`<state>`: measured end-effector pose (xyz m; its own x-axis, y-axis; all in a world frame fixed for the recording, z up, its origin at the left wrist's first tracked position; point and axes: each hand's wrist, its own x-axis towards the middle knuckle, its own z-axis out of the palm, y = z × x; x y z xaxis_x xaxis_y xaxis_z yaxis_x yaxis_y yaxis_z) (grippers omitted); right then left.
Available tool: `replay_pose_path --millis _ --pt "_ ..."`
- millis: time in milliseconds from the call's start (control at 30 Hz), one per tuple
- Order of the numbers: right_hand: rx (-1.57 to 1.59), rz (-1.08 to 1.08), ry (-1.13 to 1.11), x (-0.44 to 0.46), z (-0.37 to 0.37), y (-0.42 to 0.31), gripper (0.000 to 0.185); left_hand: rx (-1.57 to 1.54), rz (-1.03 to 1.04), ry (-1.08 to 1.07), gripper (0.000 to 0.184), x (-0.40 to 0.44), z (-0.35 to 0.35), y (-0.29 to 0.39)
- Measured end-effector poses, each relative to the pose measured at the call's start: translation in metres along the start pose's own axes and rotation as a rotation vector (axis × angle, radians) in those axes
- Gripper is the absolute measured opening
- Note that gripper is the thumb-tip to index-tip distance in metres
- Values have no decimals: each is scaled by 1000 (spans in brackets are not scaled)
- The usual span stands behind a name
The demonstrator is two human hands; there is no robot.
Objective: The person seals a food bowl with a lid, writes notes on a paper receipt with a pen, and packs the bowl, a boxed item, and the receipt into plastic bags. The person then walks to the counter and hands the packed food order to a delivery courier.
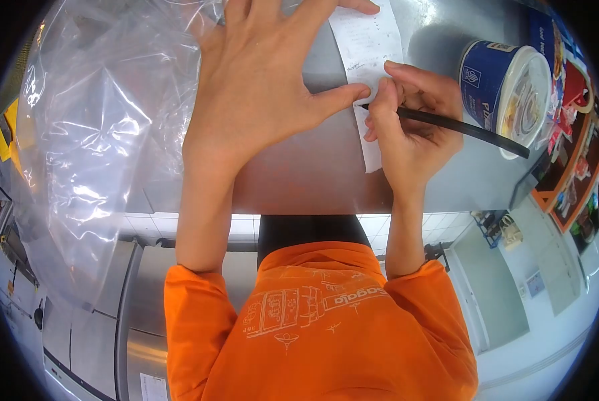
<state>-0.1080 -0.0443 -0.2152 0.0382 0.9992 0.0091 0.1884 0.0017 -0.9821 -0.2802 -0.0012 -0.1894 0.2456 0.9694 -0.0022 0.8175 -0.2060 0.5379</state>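
Grey metal table (299, 184): largest, rigid by the look of it; slip, tub and film all carried on it. Clear plastic film (92, 127) heaped at the left, bag-like, part of it hung over the near edge; judged light, limp and slippery, best taken by a gathered fold rather than by one thin layer. Left hand (246, 100) laid over the table beside the film, fingers and thumb spread wide, nothing pinched; the thumb tip is set at the slip, about midway along it. Right hand (420, 110) closed in a writing hold, the pen pinched between thumb and fingers close to its tip. Blue-and-white tub (481, 80) placed to the right of that hand, untouched; wall probably stiff, weight not to be told from here; better gripped round the side wall below the rim, since the lid may be loosened if pulled on. Paper slip (366, 40), long and narrow, laid between the hands and marked with small lines of writing; very light, easily slid, creased or torn, so best pressed flat or taken by a long edge. Black pen (473, 131): slim, light, stiff, liable to be rolled if gripped loosely; best held low on the barrel. Whether its tip is touching the paper cannot be told.
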Motion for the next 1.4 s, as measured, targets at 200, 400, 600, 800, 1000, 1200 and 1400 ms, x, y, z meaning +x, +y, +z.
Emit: replay_pose_path --millis 200,400,600,800,1000,1200,1400 --pt "-62 -59 15 0 -1 5 27 -35 -135 -131 64 4 -4 1" --pt "82 -26 75 -1 1 -1 31 -17 -106 -107 63 3 -2 0" --pt "37 7 41 0 0 2 30 -12 -31 -17 63 -1 -1 2" --pt "-51 -63 40 1 -3 5 30 -25 -153 -130 63 5 -4 3" --pt "39 25 78 0 3 -2 31 -11 -139 -124 62 4 -5 4" --pt "47 -28 89 2 1 1 32 -22 -132 -111 62 5 -5 4" --pt "15 1 46 3 0 -1 33 -8 -150 -139 62 6 -6 4"
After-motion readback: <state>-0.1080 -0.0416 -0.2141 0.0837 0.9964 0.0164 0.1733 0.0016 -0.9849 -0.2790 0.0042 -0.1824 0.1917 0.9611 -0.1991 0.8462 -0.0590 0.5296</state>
